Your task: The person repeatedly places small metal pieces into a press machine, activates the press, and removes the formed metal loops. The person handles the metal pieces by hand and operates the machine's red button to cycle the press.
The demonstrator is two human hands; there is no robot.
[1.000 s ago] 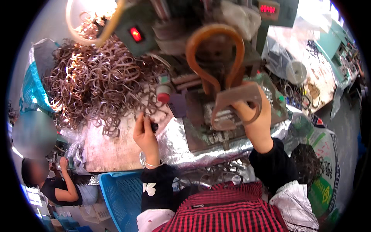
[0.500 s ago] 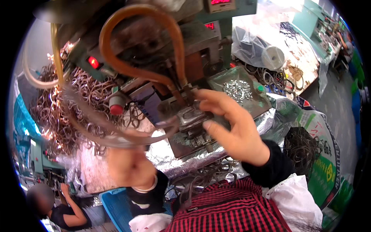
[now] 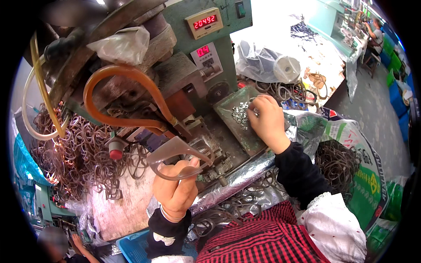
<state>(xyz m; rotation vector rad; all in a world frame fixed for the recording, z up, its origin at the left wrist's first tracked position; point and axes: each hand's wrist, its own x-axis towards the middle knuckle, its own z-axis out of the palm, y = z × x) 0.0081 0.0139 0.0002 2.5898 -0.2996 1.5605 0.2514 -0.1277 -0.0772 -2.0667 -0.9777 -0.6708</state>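
Pinching a loop (image 3: 164, 154), the left hand (image 3: 176, 189) is at the press (image 3: 176, 72). The right hand (image 3: 269, 122) curls at metal bits (image 3: 240, 115), grip impossible to tell.

My right hand (image 3: 268, 123) has moved to the metal bits (image 3: 239, 115). My left hand (image 3: 175, 189) brought a loop (image 3: 163, 157) to the press (image 3: 177, 72).

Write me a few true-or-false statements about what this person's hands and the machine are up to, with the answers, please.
1. The right hand is at the small silver pieces in the tray. True.
2. The left hand is empty. False: it holds a brown, see-through loop.
3. The thick hose curving in front of the machine is bright blue. False: it is orange-brown.
4. A large heap of loops lies to the machine's left. True.
5. The red button is under the right hand. False: neither hand touches it.
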